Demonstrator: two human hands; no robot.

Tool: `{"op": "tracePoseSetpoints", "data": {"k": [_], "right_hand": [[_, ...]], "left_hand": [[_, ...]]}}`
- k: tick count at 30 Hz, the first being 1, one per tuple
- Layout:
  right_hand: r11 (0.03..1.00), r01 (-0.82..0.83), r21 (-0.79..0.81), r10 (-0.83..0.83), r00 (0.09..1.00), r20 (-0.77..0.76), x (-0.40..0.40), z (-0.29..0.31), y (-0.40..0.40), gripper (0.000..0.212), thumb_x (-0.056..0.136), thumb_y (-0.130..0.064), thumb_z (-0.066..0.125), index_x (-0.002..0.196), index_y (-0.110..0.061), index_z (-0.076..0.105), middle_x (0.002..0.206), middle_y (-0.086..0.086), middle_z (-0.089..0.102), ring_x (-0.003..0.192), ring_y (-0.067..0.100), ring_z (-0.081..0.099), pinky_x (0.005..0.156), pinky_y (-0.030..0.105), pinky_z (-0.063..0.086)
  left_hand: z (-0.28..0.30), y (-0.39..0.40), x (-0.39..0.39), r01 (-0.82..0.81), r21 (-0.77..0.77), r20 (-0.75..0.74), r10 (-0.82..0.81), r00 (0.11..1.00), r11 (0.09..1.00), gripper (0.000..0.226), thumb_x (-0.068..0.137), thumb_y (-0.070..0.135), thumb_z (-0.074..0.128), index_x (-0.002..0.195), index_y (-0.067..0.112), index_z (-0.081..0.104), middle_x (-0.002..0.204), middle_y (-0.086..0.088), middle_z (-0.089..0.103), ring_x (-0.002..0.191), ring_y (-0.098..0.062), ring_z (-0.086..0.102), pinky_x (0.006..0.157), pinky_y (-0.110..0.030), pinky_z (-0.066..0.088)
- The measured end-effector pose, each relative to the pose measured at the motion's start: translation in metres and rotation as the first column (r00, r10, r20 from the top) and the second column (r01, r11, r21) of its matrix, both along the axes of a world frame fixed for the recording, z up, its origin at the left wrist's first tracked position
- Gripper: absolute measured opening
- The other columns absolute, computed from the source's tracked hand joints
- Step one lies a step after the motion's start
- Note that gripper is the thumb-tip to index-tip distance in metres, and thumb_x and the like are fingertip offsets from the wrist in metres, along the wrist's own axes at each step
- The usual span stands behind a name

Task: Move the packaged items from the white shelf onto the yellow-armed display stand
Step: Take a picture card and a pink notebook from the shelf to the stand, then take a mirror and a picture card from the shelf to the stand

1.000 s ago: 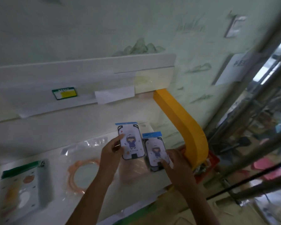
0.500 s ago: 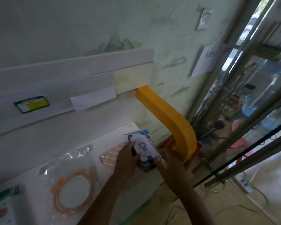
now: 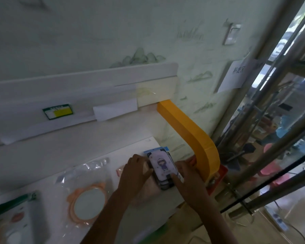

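Now packages (image 3: 163,167) stacked between hands.

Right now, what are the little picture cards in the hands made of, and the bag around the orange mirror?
The picture cards look like printed card sealed in glossy clear plastic: light glints off the front and the edges look stiff. The bag around the orange mirror seems to be thin, soft, see-through film, since it crinkles and shines. The mirror's frame looks like smooth plastic, though blur makes that uncertain.
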State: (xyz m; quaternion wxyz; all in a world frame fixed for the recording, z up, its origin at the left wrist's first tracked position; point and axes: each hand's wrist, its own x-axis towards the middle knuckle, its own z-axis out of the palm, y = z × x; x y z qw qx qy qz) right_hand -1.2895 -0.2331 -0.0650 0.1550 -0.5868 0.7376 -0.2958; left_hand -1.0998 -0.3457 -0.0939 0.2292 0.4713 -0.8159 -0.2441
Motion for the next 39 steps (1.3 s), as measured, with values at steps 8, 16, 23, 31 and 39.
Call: {"op": "tracePoseSetpoints", "data": {"k": [8,16,23,31,39], "right_hand": [[0.977,-0.209,-0.038,0.208,0.978,-0.008,0.019,0.01,-0.015,0.043,0.095,-0.048,0.05,0.131,-0.024,0.049,0.127,-0.009,0.053,0.117,0.007,0.051,0.101,0.023,0.044],[0.928,-0.353,-0.118,0.352,0.935,-0.034,0.044,0.025,-0.002,0.045,0.091,-0.046,0.057,0.125,-0.017,0.054,0.12,0.0,0.059,0.11,0.015,0.055,0.095,0.03,0.046],[0.862,-0.498,-0.093,0.502,0.864,0.031,0.084,0.033,0.018,0.039,0.092,-0.042,0.06,0.127,-0.026,0.05,0.125,-0.008,0.054,0.112,0.008,0.053,0.097,0.031,0.045],[0.711,-0.694,-0.115,0.7,0.713,0.022,0.179,0.053,0.042,0.039,0.09,-0.041,0.063,0.124,-0.028,0.05,0.122,-0.011,0.054,0.114,0.007,0.051,0.097,0.027,0.044],[0.524,-0.844,-0.113,0.849,0.529,-0.014,0.302,0.064,0.084,0.043,0.091,-0.041,0.062,0.129,-0.027,0.048,0.127,-0.012,0.051,0.119,0.005,0.047,0.098,0.027,0.043]], "left_hand": [[0.025,0.031,0.066,-0.157,-0.01,-0.148,0.153,0.977,0.988,0.04,0.085,0.036,0.072,0.122,0.022,0.061,0.109,0.009,0.058,0.101,-0.006,0.057,0.086,-0.017,0.044],[0.05,0.105,0.107,-0.407,0.086,-0.322,0.412,0.852,0.909,0.039,0.084,0.026,0.076,0.12,0.022,0.062,0.111,0.012,0.066,0.101,-0.001,0.062,0.089,-0.023,0.05],[0.067,0.177,0.146,-0.531,0.1,-0.365,0.527,0.767,0.841,0.039,0.086,0.026,0.073,0.123,0.026,0.059,0.114,0.015,0.064,0.105,0.001,0.06,0.087,-0.015,0.046],[0.087,0.256,0.222,-0.722,0.075,-0.369,0.692,0.62,0.687,0.04,0.087,0.029,0.071,0.125,0.023,0.058,0.119,0.013,0.063,0.109,-0.002,0.058,0.093,-0.025,0.048],[0.085,0.349,0.326,-0.861,0.066,-0.276,0.839,0.469,0.504,0.041,0.089,0.039,0.068,0.127,0.03,0.055,0.121,0.017,0.059,0.112,0.0,0.054,0.094,-0.029,0.047]]}}
